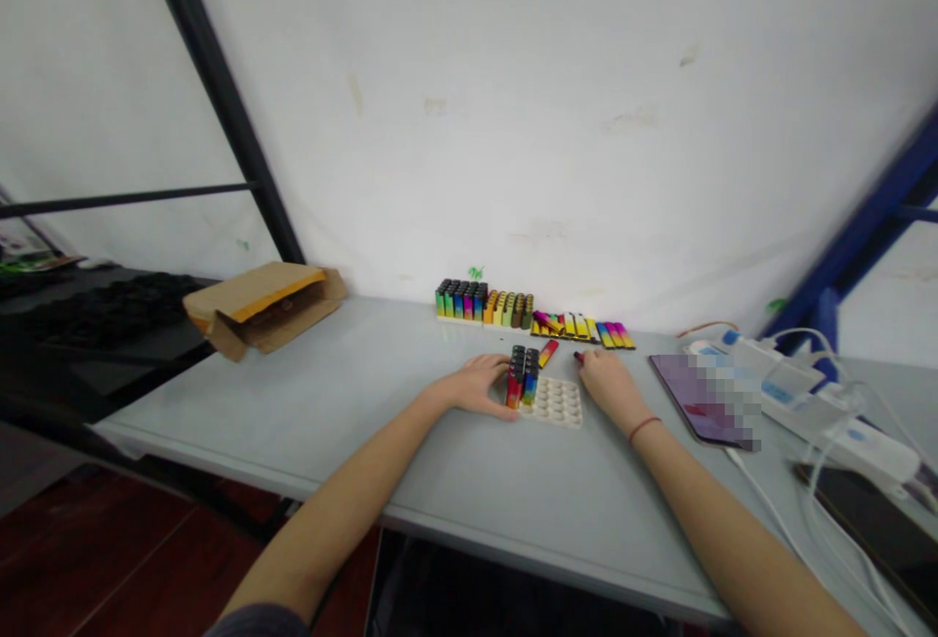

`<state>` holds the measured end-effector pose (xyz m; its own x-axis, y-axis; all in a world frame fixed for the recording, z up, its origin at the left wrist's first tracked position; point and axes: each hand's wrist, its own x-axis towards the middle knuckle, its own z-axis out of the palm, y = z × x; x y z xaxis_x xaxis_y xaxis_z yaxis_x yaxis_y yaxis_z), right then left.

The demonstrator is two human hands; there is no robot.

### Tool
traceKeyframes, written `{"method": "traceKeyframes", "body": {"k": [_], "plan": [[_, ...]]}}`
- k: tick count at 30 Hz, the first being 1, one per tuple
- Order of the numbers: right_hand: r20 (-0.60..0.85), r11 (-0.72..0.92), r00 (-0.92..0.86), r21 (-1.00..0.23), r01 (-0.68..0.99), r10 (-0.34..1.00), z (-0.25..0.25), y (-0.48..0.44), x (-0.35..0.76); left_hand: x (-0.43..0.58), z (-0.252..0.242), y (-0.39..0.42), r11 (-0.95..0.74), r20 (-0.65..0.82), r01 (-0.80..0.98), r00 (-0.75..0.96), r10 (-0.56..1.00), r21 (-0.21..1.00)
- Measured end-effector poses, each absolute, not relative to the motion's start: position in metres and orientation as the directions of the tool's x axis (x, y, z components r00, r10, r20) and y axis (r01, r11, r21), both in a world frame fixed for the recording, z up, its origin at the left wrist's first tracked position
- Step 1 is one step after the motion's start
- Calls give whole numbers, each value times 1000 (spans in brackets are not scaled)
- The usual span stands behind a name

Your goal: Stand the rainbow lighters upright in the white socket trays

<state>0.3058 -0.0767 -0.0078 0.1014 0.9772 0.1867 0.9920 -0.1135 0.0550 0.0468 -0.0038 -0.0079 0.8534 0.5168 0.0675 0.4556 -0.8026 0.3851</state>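
A white tray [560, 404] with round-edged slots stands on the table, its left columns filled with upright black-topped lighters [515, 385] in red and blue. My left hand [480, 388] curves around the tray's left end, thumb at the front corner and fingers toward the back. To the right of the tray, my right hand [607, 385] is closed, and the dark tip of a small reddish lighter [578, 358] pokes out from its fingers. Between the hands, behind the tray, a red-yellow lighter [548, 354] lies flat.
Along the wall stand rows of upright lighters [461, 301] and yellow-brown ones [508, 310], with several flat ones [614, 335] beside them. An opened cardboard box [256, 295] sits left. On the right are a phone [689, 398], a power strip [842, 422], cables and another dark phone [872, 520].
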Motion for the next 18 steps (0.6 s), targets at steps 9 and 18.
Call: {"method": "traceKeyframes", "body": {"k": [9, 18], "plan": [[388, 4, 87, -227, 974, 917, -19, -70, 309, 46, -11, -2, -800, 86, 443, 853, 516, 405], [383, 151, 422, -860, 487, 822, -16, -72, 304, 47, -10, -2, -810, 77, 443, 858, 507, 385]]}}
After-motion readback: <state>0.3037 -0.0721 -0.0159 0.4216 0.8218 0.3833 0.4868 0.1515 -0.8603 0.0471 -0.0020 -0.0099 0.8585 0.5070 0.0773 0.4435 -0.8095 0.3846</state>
